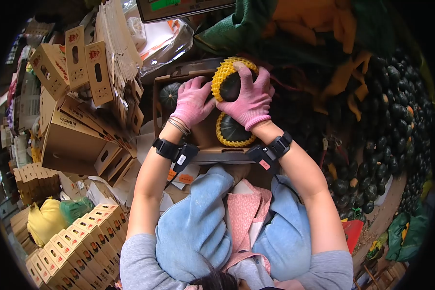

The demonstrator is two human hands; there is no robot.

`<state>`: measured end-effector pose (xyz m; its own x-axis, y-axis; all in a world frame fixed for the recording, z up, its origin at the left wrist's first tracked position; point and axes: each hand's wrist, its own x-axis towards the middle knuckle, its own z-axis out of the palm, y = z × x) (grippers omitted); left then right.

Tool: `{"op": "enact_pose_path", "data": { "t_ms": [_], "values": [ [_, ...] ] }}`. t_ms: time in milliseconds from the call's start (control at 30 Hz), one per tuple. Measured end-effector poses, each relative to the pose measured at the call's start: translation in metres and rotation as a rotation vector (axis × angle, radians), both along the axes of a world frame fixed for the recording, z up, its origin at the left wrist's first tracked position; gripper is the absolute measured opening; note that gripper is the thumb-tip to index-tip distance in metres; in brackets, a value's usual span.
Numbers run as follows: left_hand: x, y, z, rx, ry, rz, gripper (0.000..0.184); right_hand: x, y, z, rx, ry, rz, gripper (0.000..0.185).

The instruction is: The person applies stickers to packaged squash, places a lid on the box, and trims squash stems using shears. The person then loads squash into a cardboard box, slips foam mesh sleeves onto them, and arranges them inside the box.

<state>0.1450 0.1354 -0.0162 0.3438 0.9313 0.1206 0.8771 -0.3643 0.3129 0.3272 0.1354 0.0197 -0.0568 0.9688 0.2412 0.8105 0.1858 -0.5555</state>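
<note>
Yellow netting [220,79] is best kept snug around the squash [229,89] held by the right hand [250,94] over the carton [204,135], while any hold by the left hand [194,101] cannot be told.

Your right hand [249,99] hides part of the squash [229,87] in its fingers; your left hand [193,101] covers some of the box [204,133]. Beyond your fingers, the top edge crops the display [161,4]; leftward, small print on the cartons [104,88] is unreadable.
</note>
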Motion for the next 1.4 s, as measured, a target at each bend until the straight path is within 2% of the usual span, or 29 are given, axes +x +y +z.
{"op": "enact_pose_path", "data": {
  "t_ms": [67,167,267,400,433,700,800,967,1067,1100,1133,1200,1233,1267,1300,1367,1400],
  "values": [
    [0.006,-0.001,0.012,-0.07,0.077,0.045,0.047,-0.003,0.001,-0.009,0.008,-0.07,-0.007,0.097],
    [0.005,0.001,0.032,-0.352,0.135,0.023,0.041,0.005,-0.001,-0.015,0.003,-0.189,0.025,0.095],
    [0.001,-0.006,0.015,-0.124,0.123,0.008,0.036,0.008,-0.008,-0.013,0.002,-0.241,0.068,0.092],
    [0.007,-0.007,0.0,0.01,0.057,0.129,0.05,0.007,-0.009,0.007,-0.138,-0.356,0.111,0.09],
    [0.008,-0.007,0.0,-0.016,0.09,0.139,0.057,0.008,-0.009,0.011,-0.184,-0.386,0.12,0.089],
    [0.014,-0.005,-0.002,-0.012,0.146,0.179,0.056,0.0,-0.005,0.024,-0.392,-0.501,0.145,0.086],
    [0.014,-0.004,-0.004,0.014,0.163,0.189,0.055,-0.003,0.0,0.025,-0.451,-0.543,0.143,0.09],
    [0.012,-0.005,-0.007,0.043,0.184,0.146,0.056,-0.006,0.019,0.026,-0.685,-0.571,0.178,0.092],
    [0.001,-0.021,0.0,0.087,0.025,0.08,0.062,-0.008,0.013,0.02,-0.596,-0.655,0.2,0.087],
    [-0.002,-0.032,0.007,-0.053,0.024,0.067,0.068,-0.005,0.006,0.014,-0.456,-0.706,0.227,0.081],
    [-0.006,-0.041,0.016,-0.202,0.028,0.06,0.074,0.007,0.002,0.022,-0.334,-0.642,0.293,0.072],
    [-0.012,-0.05,0.021,-0.232,0.096,-0.014,0.091,0.056,-0.004,0.007,0.006,-0.381,0.394,0.059],
    [-0.01,-0.05,0.032,-0.259,0.154,-0.034,0.095,0.09,0.001,0.01,0.049,-0.342,0.302,0.039],
    [-0.007,-0.047,0.038,-0.28,0.215,-0.051,0.099,0.127,0.004,-0.011,0.067,-0.525,0.093,0.033],
    [-0.006,-0.046,0.035,-0.25,0.251,-0.076,0.104,0.167,0.008,-0.029,-0.1,-0.671,-0.077,0.031],
    [-0.006,-0.045,0.03,-0.243,0.251,-0.081,0.104,0.223,0.011,-0.061,-0.433,-0.96,-0.173,0.042],
    [-0.006,-0.043,0.031,-0.237,0.258,-0.098,0.105,0.248,0.007,-0.085,-0.418,-0.949,-0.126,0.052]
  ]
}}
